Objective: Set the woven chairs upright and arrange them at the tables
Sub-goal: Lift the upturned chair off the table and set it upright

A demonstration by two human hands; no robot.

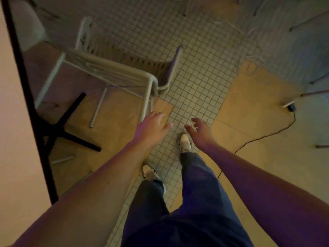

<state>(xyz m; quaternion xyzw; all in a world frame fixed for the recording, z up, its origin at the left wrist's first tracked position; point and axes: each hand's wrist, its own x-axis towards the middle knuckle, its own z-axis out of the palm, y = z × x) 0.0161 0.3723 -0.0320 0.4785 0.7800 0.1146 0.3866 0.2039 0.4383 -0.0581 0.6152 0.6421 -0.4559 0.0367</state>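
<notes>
So far left there's the table (16, 122), its dark edge running down that side of my view and its black cross base (60, 129) on the floor underneath. Right next to that base is the woven chair (114, 68), and as far as I can tell it's lying tipped over on the tiled floor (204, 72), pale legs sticking out toward me and the woven part facing away, though it's blurry enough that I wouldn't swear to the exact angle. So I'd say this one isn't upright yet, let alone tucked in at the table. My left hand (151, 129) is reaching for it, fingers spread and holding nothing, just beside the tip of the nearest leg but not touching it as far as I can see. My right hand (201, 131) is further right over the tiles, fingers loosely curled apart, also empty and clear of the chair. Off to the far right a cable (267, 134) snakes across the floor, and there look to be more thin legs up there, too murky to call.
</notes>
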